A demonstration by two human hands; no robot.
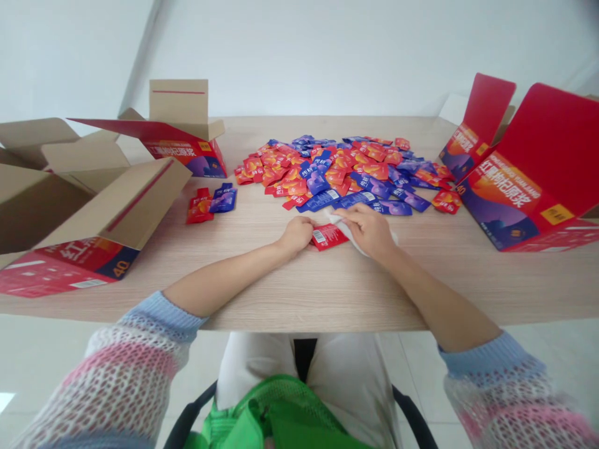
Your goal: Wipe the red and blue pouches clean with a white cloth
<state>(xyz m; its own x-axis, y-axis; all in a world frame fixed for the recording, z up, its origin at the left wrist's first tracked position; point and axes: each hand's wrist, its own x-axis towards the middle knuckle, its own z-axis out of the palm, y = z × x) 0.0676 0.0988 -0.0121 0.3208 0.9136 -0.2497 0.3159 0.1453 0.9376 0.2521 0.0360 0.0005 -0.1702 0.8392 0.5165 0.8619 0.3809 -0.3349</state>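
- Our left hand (296,234) rests on the desk (299,284) with its fingers curled; its grip is closed on the near-left edge of a red sachet (329,236) that lies flat on the wood.
- Our right hand (367,227) sits just to the right of that sachet, its grip pressing down on a white cloth or tissue (358,240) that reaches onto the sachet's far edge; we cannot tell how much of the white piece lies under the palm.
- The red sachet lies between the two grips, touching both, with a small white barcode label facing up.
- Just beyond the grips a loose heap of red and blue sachets (346,171) spreads across the middle of the desk; its nearest blue packets lie close to the right hand's fingertips.
- Well left of the left grip, a small set-aside group (213,202) of one red and a few blue sachets lies apart from the heap.
- Farther left stand open cardboard cartons (116,206) with red and blue printed sides, flaps raised.
- Well right of the right grip stand two open red cartons (528,187), lids tilted up.
- Both forearms are bare, with knitted pastel sleeves (140,362) pushed back toward the elbows.
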